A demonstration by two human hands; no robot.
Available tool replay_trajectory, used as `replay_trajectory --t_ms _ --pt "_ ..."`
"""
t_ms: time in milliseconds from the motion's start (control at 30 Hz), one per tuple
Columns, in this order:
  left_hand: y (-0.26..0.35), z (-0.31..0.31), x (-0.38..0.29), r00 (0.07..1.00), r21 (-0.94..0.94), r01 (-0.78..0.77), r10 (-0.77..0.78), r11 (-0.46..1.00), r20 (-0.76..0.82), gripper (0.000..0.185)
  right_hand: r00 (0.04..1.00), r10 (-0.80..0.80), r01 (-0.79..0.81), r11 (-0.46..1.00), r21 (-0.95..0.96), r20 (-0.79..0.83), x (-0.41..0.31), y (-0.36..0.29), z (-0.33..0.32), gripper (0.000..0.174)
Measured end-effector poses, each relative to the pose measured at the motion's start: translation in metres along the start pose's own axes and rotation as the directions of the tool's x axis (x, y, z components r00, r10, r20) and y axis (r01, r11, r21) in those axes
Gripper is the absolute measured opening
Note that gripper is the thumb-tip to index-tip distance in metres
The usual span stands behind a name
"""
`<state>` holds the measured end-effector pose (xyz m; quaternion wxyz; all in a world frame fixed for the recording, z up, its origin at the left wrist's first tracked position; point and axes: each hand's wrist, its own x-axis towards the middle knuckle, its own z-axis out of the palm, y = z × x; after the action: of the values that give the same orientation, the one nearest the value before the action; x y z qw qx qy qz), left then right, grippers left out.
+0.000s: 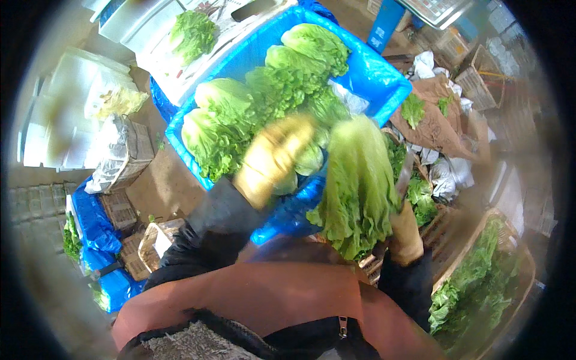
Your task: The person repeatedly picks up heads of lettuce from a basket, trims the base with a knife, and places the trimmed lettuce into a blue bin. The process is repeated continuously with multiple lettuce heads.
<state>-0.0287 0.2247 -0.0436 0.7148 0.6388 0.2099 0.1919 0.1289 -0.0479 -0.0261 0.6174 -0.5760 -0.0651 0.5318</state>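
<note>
My left hand [273, 157], in a yellowish glove and motion-blurred, is over the near side of a crate lined with blue plastic [371, 72]. Several lettuce heads [225, 101] lie in the crate around and beyond it. Whether its fingers grip anything is unclear. At the right, my gloved right hand [407, 236] is shut on a knife [405, 175] with the blade pointing up and away. Against that hand a long-leaved lettuce [360, 180] hangs in front of the crate, its leaves towards me. How it is supported is hidden.
One lettuce [193, 36] lies on a white surface [153, 60] at the back left. A basket of green leaves [477, 270] stands at my right. Brown sheeting with loose leaves [432, 117] lies beyond it. A wrapped basket [126, 153] and blue-covered containers [96, 225] are at the left.
</note>
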Motion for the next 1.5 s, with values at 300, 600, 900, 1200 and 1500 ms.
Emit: replay_trajectory --t_ms 300,600,900,1200,1500 --pt "-0.017 -0.131 -0.008 0.997 0.987 0.057 0.051 0.149 -0.066 0.061 0.885 -0.241 0.439 0.716 -0.543 0.399 0.248 -0.053 0.158 0.065" --pt "0.006 -0.153 0.072 0.987 0.997 0.000 0.158 0.077 -0.012 0.088 0.741 -0.574 0.664 0.552 -0.505 0.348 0.286 -0.012 0.145 0.070" --pt "-0.011 -0.186 0.114 0.940 0.524 0.196 -0.007 0.829 -0.341 0.063 0.984 -0.023 -0.011 0.982 -0.188 -0.178 0.088 0.000 0.029 0.042" --pt "-0.052 -0.227 0.252 0.985 0.983 -0.084 0.138 -0.163 0.107 0.042 0.989 0.029 -0.068 0.962 -0.265 -0.148 -0.006 0.078 0.016 0.035" --pt "0.032 -0.208 0.133 0.776 0.513 0.075 0.273 0.855 -0.568 0.043 0.739 -0.125 -0.263 0.851 -0.454 -0.662 -0.117 0.069 -0.083 0.033"
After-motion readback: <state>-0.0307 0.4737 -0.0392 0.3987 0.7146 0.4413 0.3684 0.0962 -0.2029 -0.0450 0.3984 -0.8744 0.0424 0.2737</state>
